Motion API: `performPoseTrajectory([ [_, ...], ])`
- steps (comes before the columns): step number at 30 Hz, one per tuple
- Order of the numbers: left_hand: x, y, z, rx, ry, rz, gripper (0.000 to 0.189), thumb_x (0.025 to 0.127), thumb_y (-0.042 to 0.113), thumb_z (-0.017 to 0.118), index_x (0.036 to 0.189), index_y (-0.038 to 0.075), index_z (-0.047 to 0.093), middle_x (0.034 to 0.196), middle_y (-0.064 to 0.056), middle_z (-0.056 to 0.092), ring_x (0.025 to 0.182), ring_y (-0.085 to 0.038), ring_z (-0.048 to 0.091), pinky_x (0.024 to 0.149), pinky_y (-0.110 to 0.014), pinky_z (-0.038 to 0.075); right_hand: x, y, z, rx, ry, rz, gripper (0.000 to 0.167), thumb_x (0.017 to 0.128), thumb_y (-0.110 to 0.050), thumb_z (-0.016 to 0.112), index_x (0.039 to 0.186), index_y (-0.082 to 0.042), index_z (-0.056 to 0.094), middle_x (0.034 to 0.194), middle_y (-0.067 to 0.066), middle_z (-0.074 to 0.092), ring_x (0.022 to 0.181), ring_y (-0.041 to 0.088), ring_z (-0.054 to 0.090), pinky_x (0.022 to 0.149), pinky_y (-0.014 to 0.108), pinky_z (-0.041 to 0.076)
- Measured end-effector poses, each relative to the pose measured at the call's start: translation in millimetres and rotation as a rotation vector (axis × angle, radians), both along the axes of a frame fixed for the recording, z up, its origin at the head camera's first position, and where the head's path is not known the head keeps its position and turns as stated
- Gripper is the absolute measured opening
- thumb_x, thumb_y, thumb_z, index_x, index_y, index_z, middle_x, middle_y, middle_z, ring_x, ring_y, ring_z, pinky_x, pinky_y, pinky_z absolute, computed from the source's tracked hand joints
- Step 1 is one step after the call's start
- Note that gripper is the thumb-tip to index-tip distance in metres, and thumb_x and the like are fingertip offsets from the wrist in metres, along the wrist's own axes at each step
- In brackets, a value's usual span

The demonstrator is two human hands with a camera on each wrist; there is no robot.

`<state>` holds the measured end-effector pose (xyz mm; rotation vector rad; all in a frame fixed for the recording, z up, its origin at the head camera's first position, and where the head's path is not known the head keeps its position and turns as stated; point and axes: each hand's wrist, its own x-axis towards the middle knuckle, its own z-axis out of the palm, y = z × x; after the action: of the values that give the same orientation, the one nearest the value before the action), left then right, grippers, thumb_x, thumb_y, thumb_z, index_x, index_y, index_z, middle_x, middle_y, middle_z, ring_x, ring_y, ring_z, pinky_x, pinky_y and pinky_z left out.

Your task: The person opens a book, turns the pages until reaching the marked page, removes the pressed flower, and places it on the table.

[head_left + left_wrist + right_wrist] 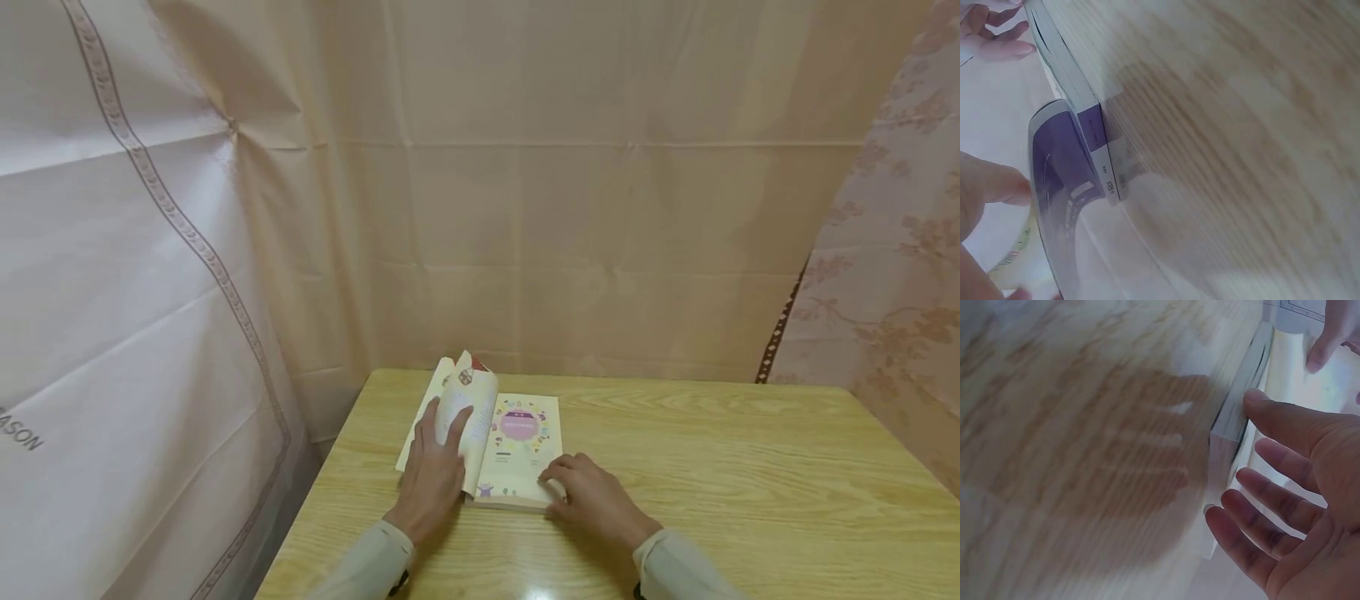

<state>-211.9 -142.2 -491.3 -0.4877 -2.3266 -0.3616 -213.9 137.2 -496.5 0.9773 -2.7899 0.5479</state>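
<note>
A paperback book (513, 496) lies open on the wooden table, showing a cream page with a pink round emblem and small coloured drawings. Its turned leaves (480, 408) curve up on the left side. Across those leaves my left hand (431, 479) rests with fingers spread and thumb apart. In the left wrist view the purple cover (1063, 169) bows up beside the spine (1094, 134). My right hand (596, 496) is at the book's lower right corner, fingers loosely bent. In the right wrist view its thumb (1272, 415) touches the page edges (1241, 387).
The wood-grain table (712, 467) extends to the right of the book. A beige cloth (562, 208) hangs behind it, a white printed cloth (112, 292) at the left, and a floral cloth (892, 275) at the right.
</note>
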Motion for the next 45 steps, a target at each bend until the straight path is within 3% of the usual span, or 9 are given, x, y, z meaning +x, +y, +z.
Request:
performPoseTrajectory([
  [2,-0.5,-1.2,0.5,-0.055,0.009,0.021,0.062,0.083,-0.001,0.073,0.139,0.017,0.056,0.15,-0.031,0.038,0.13,-0.049,0.044,0.1,-0.06,0.045,-0.3,0,-1.0,0.006,-0.001,-0.002,0.034,0.081,-0.033,0.087,0.107,-0.015,0.075,0.117,0.003,0.068,0.103,0.022,0.061,0.081,0.042,0.057],
  [5,-1.0,-3.0,0.5,-0.137,0.008,0.039,0.042,0.083,0.002,0.074,0.121,0.017,0.069,0.143,-0.024,0.051,0.135,-0.049,0.04,0.104,-0.066,0.035,-1.1,0,-0.9,0.009,0.009,-0.003,0.029,0.081,-0.035,0.087,0.102,-0.018,0.076,0.115,0.0,0.069,0.097,0.017,0.058,0.075,0.035,0.055],
  [8,-0.3,-4.7,-0.8,-0.199,-0.033,-0.001,0.031,0.084,0.002,0.074,0.111,0.016,0.073,0.133,-0.016,0.062,0.132,-0.043,0.047,0.103,-0.062,0.038,-2.2,1,-0.1,0.002,0.024,0.01,0.023,0.082,-0.034,0.087,0.098,-0.02,0.077,0.111,-0.003,0.069,0.092,0.014,0.054,0.071,0.031,0.053],
  [14,6.4,-6.9,-4.9,-0.202,-0.244,-0.156,0.027,0.09,-0.006,0.062,0.108,0.012,0.073,0.125,-0.01,0.067,0.119,-0.03,0.059,0.093,-0.048,0.054,-4.1,3,1.4,-0.028,0.064,0.053,0.018,0.08,-0.03,0.088,0.091,-0.02,0.078,0.097,-0.007,0.07,0.08,0.008,0.047,0.062,0.024,0.046],
  [19,9.5,-4.9,-6.7,-0.183,-0.331,-0.132,0.021,0.098,0.005,0.059,0.113,0.012,0.072,0.122,-0.009,0.065,0.114,-0.026,0.06,0.088,-0.046,0.055,-6.3,5,2.6,-0.038,0.047,0.073,0.012,0.082,-0.029,0.086,0.089,-0.022,0.08,0.088,-0.013,0.067,0.076,0.005,0.045,0.06,0.022,0.045],
  [29,10.1,-5.8,-7.8,-0.265,-0.345,-0.088,0.029,0.103,0.023,0.059,0.127,0.01,0.068,0.132,-0.012,0.062,0.117,-0.03,0.058,0.092,-0.046,0.054,-6.7,7,6.2,0.005,0.06,0.114,0.006,0.089,-0.018,0.08,0.085,-0.023,0.08,0.082,-0.017,0.064,0.074,0.002,0.048,0.061,0.022,0.047],
  [35,8.0,-7.0,-10.1,-0.254,-0.248,-0.16,0.02,0.099,0.015,0.063,0.117,0.008,0.071,0.127,-0.012,0.064,0.12,-0.031,0.058,0.096,-0.045,0.053,-6.0,5,6.9,0.028,0.097,0.126,0.008,0.09,-0.017,0.08,0.085,-0.023,0.08,0.081,-0.016,0.063,0.074,0.002,0.048,0.061,0.022,0.047],
  [40,7.2,-6.0,-9.8,-0.242,-0.229,-0.236,0.015,0.1,0.009,0.062,0.112,0.008,0.072,0.127,-0.012,0.066,0.129,-0.032,0.056,0.103,-0.047,0.049,-6.3,6,4.5,0.019,0.116,0.113,0.008,0.089,-0.018,0.081,0.084,-0.024,0.08,0.081,-0.017,0.062,0.074,0.0,0.048,0.06,0.021,0.047],
  [45,4.9,-4.1,-10.4,-0.27,-0.212,-0.26,0.01,0.097,0.011,0.066,0.105,0.01,0.072,0.122,-0.011,0.068,0.124,-0.031,0.058,0.097,-0.047,0.052,-6.8,5,4.9,0.008,0.121,0.1,0.005,0.088,-0.019,0.082,0.085,-0.023,0.081,0.081,-0.017,0.063,0.074,-0.001,0.048,0.06,0.02,0.046],
])
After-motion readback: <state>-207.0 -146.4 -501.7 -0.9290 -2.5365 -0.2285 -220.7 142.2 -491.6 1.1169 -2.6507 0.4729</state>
